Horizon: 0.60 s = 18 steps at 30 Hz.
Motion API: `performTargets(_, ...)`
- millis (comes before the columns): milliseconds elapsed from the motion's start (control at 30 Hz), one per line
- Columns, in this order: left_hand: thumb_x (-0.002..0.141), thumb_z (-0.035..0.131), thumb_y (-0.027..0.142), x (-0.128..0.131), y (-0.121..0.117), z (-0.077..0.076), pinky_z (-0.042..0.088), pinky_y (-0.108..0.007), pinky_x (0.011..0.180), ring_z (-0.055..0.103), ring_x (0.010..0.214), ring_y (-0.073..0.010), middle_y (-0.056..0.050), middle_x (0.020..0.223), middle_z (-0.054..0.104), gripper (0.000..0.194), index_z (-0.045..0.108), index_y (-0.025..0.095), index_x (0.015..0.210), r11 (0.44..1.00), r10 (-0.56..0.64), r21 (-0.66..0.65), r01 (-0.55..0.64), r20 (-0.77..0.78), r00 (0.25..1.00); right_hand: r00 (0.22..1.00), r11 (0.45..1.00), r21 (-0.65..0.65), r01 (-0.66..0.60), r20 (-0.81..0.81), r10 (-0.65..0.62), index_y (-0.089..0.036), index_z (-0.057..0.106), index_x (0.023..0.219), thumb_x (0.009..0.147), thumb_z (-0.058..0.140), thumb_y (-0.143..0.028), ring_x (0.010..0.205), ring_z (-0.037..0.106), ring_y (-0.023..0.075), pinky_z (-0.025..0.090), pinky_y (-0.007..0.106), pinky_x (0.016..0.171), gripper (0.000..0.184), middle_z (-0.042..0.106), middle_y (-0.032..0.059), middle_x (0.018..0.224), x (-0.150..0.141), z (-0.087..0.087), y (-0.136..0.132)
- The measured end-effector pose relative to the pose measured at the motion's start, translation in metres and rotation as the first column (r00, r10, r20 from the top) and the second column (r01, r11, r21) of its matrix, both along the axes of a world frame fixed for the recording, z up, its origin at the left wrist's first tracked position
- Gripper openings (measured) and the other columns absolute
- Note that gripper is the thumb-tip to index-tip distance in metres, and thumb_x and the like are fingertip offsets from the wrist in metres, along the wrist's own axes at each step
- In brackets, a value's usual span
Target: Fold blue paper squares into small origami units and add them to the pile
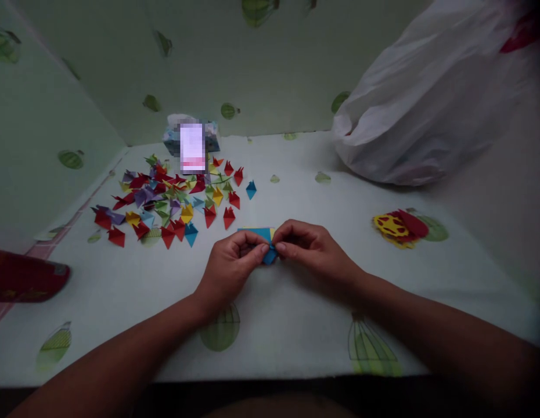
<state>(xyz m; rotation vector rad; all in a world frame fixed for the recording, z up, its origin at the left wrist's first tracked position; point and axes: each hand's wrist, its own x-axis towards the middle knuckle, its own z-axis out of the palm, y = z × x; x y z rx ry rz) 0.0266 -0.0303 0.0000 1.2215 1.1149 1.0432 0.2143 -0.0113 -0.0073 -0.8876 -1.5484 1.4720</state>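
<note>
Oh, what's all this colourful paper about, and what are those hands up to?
Someone's left hand and right hand are pinching a small blue paper piece between them, above the white table. Just beyond their fingers lies some flat blue paper. To the left, many folded pieces in red, yellow, green, purple and blue lie in a loose heap, near a tissue box. Off to the right are red and yellow cut-outs and a big white bag.
</note>
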Motion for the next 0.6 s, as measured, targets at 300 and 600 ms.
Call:
performTargets(300,0.082,0.072,0.024,-0.0009,-0.0006,-0.0015,0.048,-0.025,0.064,0.062,0.068,-0.0133,-0.001,0.074,0.07,0.007,0.072,0.017,0.079,0.989,0.011,0.147,0.016,-0.179,0.984,0.985,0.992,0.129,0.006,0.171,-0.028,-0.018,0.065,0.083,0.084,0.069,-0.025,0.074,0.06,0.0156,0.047,0.029,0.068,0.008,0.066,0.0022,0.08,0.0009,0.0013,0.0014)
performTargets(600,0.08,0.077,0.03,-0.0039,0.0053,-0.0032,0.05,-0.023,0.064,0.061,0.067,-0.0114,-0.001,0.073,0.069,0.015,0.071,0.015,0.08,0.999,-0.042,-0.004,0.042,-0.043,0.998,0.982,0.998,0.041,0.044,0.181,-0.051,-0.018,0.063,0.078,0.083,0.067,-0.027,0.073,0.055,0.0152,0.043,0.03,0.068,0.011,0.063,0.0014,0.076,-0.0003,0.0008,0.0009)
